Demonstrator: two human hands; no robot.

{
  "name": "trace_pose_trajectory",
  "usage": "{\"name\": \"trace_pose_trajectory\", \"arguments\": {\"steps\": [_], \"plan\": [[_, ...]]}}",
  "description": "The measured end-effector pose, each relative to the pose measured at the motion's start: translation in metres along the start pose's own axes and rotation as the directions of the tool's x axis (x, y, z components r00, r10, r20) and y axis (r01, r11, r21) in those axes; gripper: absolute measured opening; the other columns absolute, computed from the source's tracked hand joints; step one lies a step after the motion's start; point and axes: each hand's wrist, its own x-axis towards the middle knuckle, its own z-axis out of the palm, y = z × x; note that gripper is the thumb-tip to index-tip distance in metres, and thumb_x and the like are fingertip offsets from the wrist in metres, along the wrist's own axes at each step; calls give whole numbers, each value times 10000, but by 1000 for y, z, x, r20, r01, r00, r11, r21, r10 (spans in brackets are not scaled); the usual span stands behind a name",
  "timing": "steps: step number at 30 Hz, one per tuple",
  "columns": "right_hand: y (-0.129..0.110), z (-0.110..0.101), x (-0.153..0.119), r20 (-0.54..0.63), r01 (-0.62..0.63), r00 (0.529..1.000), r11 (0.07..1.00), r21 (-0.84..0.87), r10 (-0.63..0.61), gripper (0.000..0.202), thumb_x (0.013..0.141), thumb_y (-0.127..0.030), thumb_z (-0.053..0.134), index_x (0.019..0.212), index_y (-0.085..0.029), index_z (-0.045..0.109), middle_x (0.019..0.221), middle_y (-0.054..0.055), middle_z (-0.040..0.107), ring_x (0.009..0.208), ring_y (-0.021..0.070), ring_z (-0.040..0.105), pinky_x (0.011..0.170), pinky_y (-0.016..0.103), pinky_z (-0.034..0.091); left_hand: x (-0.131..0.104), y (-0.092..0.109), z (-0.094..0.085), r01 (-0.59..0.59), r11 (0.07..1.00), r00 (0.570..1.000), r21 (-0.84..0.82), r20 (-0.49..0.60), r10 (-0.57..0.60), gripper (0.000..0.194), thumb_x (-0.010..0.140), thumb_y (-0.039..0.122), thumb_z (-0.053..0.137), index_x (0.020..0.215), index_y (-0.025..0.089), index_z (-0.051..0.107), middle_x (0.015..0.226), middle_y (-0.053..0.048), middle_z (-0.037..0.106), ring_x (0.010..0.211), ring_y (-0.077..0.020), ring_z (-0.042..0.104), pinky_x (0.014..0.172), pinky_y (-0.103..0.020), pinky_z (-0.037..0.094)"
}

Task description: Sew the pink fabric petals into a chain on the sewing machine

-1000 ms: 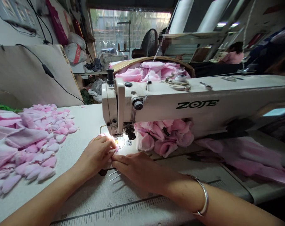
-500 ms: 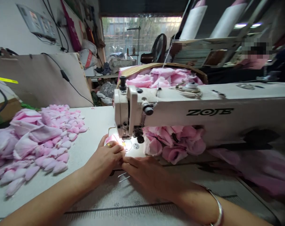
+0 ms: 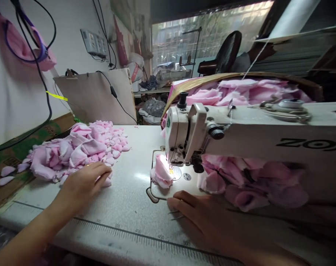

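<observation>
My left hand [image 3: 84, 181] is at the near right edge of a pile of small padded pink pieces [image 3: 119, 142]. Its thumb and bent fingers are apart, close over a few pieces; no firm grip shows. My right hand [image 3: 201, 214] lies low on the table, fingers stretched out toward the metal plate of the sewing machine [image 3: 180, 129], holding nothing visible. A gathered pink fabric piece [image 3: 162, 173] sits on the lit plate at the needle area, touched by neither hand. The presser foot is partly hidden by glare and the machine head.
More pink fabric pieces [image 3: 240, 177] lie under the machine arm, to the right. Behind it stands a container [image 3: 172, 98] heaped with pink fabric. Larger pink folds [image 3: 84, 140] top the left pile. A printed ruler [image 3: 137, 236] runs along the front edge. A black cable [image 3: 47, 99] hangs at left.
My left hand has left the needle area and moved left to the pile. The pink piece there is now uncovered. The right hand is apart from the left, and the view has swung left.
</observation>
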Motion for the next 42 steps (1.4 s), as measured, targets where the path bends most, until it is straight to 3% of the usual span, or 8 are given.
{"name": "trace_pose_trajectory", "arguments": {"steps": [9,13,15,18,23,31,38,42], "plan": [[-4,-6,4,68,-47,997,996,79,42,358,848,-93,402,1117,-263,566,1028,18,628,723,185,642,585,338,443,-29,-6,30,87,994,992,64,90,-93,269,960,297,365,1071,240,603,1119,-43,623,990,-225,594,838,-365,448],[-4,-8,5,74,-45,997,993,109,37,317,887,-128,394,1106,-250,588,1013,33,636,715,176,644,571,324,435,-24,-1,27,185,970,981,-159,85,-174,203,909,289,426,988,218,599,982,-47,625,908,-220,585,777,-348,442],[-5,-11,6,76,-70,995,988,135,60,319,920,-157,384,1153,-249,581,1034,41,643,765,181,653,623,327,456,-19,6,21,279,855,960,-437,138,-243,197,879,363,502,971,214,593,923,-32,622,850,-192,581,723,-304,441],[-8,-17,6,71,-126,991,973,192,114,310,964,-232,380,1216,-261,557,1098,48,646,875,194,656,726,342,479,-7,23,15,381,537,923,-753,274,-270,268,823,446,611,952,212,591,873,-2,603,794,-144,550,688,-247,416],[-11,-22,4,-40,-161,984,960,228,175,423,972,-361,416,1377,-237,420,1286,94,574,1145,244,562,890,389,463,13,56,18,441,248,897,-862,421,-131,250,781,398,703,878,204,578,798,39,561,726,-94,489,679,-215,377],[-1,-18,-2,-199,-109,966,959,261,164,375,957,-188,437,1300,-322,508,1174,17,607,963,148,608,748,268,493,37,97,27,497,191,850,-846,519,89,225,789,343,709,843,194,548,794,18,613,762,-128,556,700,-251,396],[10,-16,-11,-368,12,929,998,-56,-32,403,876,-56,482,1231,-233,553,1127,28,640,896,166,601,760,302,479,48,105,37,556,85,804,-827,561,199,238,753,291,741,886,181,577,776,20,590,690,-100,502,637,-234,392],[9,-19,-11,-349,4,937,995,95,30,334,931,-139,465,1242,-226,549,1138,32,635,909,147,610,743,268,482,50,104,42,569,70,796,-819,571,202,285,735,306,756,921,176,582,790,13,584,684,-106,507,629,-247,415]]}}
